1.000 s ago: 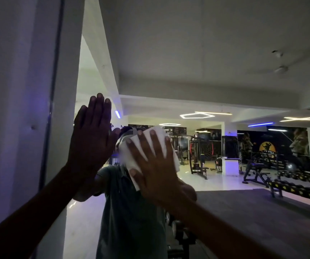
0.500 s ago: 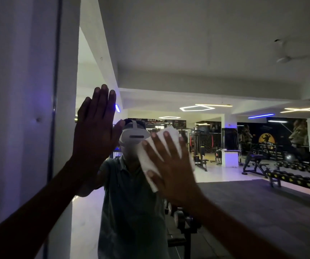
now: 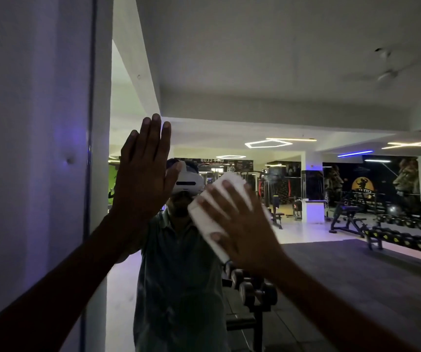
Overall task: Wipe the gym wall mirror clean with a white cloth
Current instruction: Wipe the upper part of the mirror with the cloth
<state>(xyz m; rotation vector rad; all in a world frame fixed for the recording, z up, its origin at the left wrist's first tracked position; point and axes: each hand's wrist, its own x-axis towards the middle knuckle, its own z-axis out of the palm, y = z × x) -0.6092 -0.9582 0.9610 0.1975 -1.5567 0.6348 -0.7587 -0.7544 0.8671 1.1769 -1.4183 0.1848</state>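
The wall mirror (image 3: 293, 102) fills most of the view and reflects the gym and a person in a headset. My right hand (image 3: 239, 229) lies flat with spread fingers on a folded white cloth (image 3: 205, 219), pressing it against the glass at about chest height. My left hand (image 3: 144, 179) is flat against the mirror to the left of the cloth, fingers straight and together, pointing up. Most of the cloth is hidden under my right hand.
The mirror's left edge (image 3: 90, 174) meets a pale wall (image 3: 31, 148) on the left. Reflected in the glass are a dumbbell rack (image 3: 405, 240), a weight bench (image 3: 349, 219), dumbbells (image 3: 252, 288) behind the person, ceiling lights and a dark floor mat (image 3: 356, 275).
My right hand has slid the cloth to the right across the glass, uncovering the reflected headset. My left hand has stayed flat on the mirror.
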